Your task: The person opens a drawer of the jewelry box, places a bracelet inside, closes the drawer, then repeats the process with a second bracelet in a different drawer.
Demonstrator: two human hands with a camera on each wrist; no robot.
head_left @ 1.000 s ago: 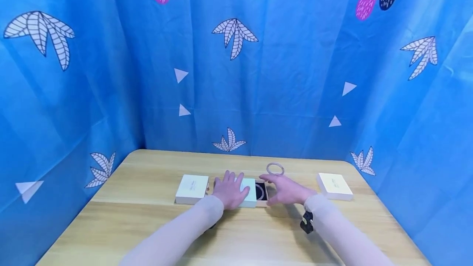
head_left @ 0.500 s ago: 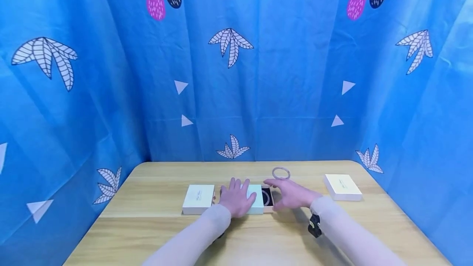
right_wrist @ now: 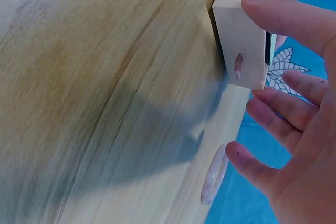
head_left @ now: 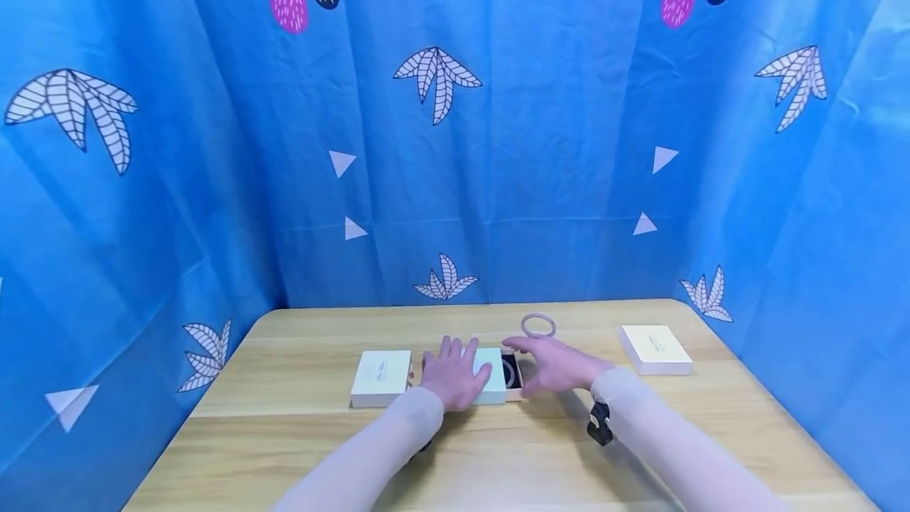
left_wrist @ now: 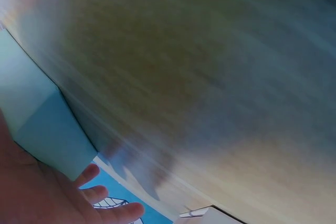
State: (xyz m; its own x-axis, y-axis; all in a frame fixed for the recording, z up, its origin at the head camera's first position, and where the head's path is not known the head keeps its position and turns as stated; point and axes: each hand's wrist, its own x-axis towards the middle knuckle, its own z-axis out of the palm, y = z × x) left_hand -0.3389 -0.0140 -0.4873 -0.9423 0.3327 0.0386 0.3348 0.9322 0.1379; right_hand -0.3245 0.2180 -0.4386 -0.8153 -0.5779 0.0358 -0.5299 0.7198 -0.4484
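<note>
A mint-green sliding box (head_left: 492, 385) stands mid-table with its pale pink drawer (right_wrist: 239, 32) partly out to the right. Inside the drawer, a pale bangle (head_left: 511, 374) lies on black lining. My left hand (head_left: 453, 378) rests on top of the mint sleeve, fingers spread, covering its left part. At the drawer's outer end, my right hand (head_left: 558, 366) has its thumb by the near corner and straight fingers by the far one; firm contact cannot be made out. Another pale bangle (right_wrist: 208, 199) lies on the table beyond the right hand.
A white box (head_left: 381, 378) sits left of the mint box, with a small reddish bit at its right side. Another white box (head_left: 656, 350) with a cream top lies at the right. Blue patterned curtains (head_left: 455, 180) surround the wooden table (head_left: 498, 457) behind and at both sides.
The head view has shifted a little. Slightly less of the drawer shows outside the mint sleeve than one second ago. Both hands keep nearly the same pose.
</note>
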